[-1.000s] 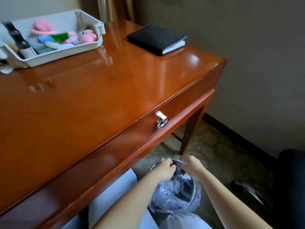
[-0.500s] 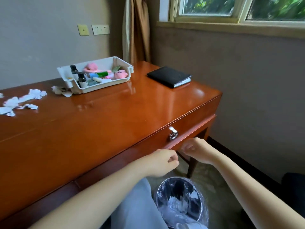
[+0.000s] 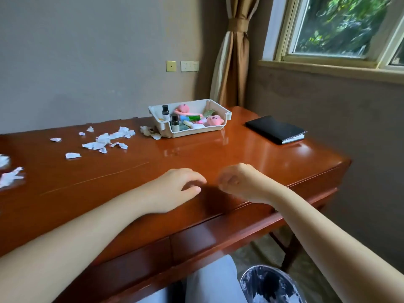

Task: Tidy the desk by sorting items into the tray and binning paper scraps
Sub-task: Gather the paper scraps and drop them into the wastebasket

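1. Now the left hand (image 3: 175, 189) lies palm down low over the desk (image 3: 131, 171) near its front edge. Its fingers are gently bent and relaxed, and it holds nothing.
2. Just beside it, the right hand (image 3: 240, 182) hangs over the same front edge, close to the left hand but apart from it. Its fingers are curled in toward the palm. It is blurred, and no object shows in it.
3. Torn white paper scraps (image 3: 105, 141) lie scattered on the left half of the desk, well apart from both hands. More of them sit at the far left edge of the view, and a crumpled piece (image 3: 150, 132) touches the tray's left end.
4. At the back of the desk stands the white tray (image 3: 196, 131). It holds two small dark-capped bottles (image 3: 165, 112), both upright at its left end, a pink plush toy (image 3: 215, 120) at its right end, and other small coloured items too small to name.
5. To the right of the tray, apart from it, a closed black notebook (image 3: 275, 129) lies flat.
6. Below the desk, beside the person's knee (image 3: 214, 281), stands the bin (image 3: 269, 285). It has a clear plastic liner, and white paper shows inside.
7. Behind the desk are a tied brown curtain (image 3: 234, 62) and a window (image 3: 341, 25).
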